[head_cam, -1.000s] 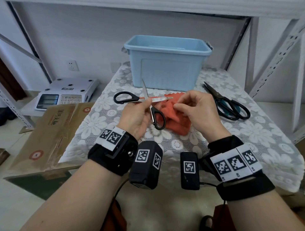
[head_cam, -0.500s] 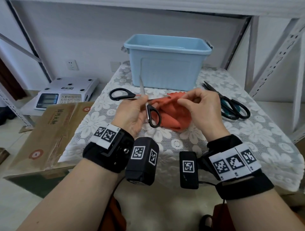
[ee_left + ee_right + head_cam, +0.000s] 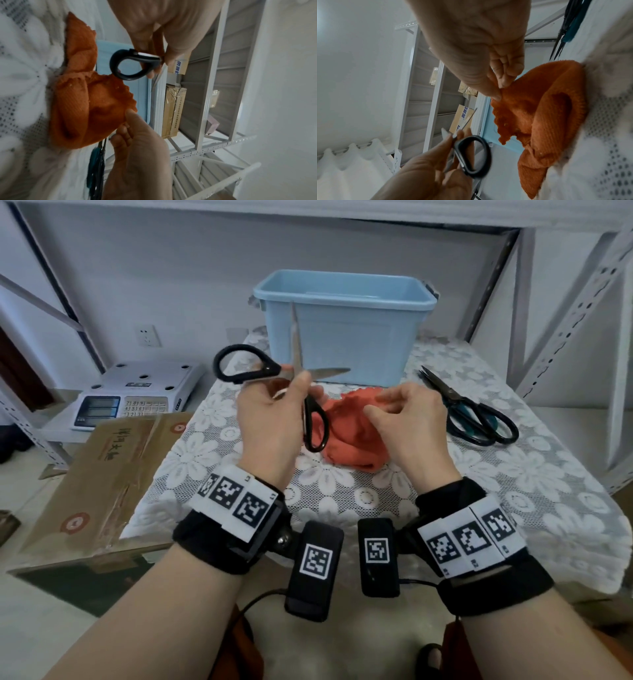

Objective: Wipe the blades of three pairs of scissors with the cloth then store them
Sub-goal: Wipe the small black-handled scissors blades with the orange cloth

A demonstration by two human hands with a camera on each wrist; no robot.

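My left hand (image 3: 270, 419) grips the opened black scissors (image 3: 294, 385) at the pivot; just beside, my right hand (image 3: 407, 422) pinches the orange cloth (image 3: 346, 436).

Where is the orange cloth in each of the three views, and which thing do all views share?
Head view: the orange cloth lies mid-frame on the table, between the left hand and right hand.
Left wrist view: cloth at left centre, its edge at the right hand's fingertips.
Right wrist view: cloth at right centre, its edge pinched.
Shared landmark: the black scissors.
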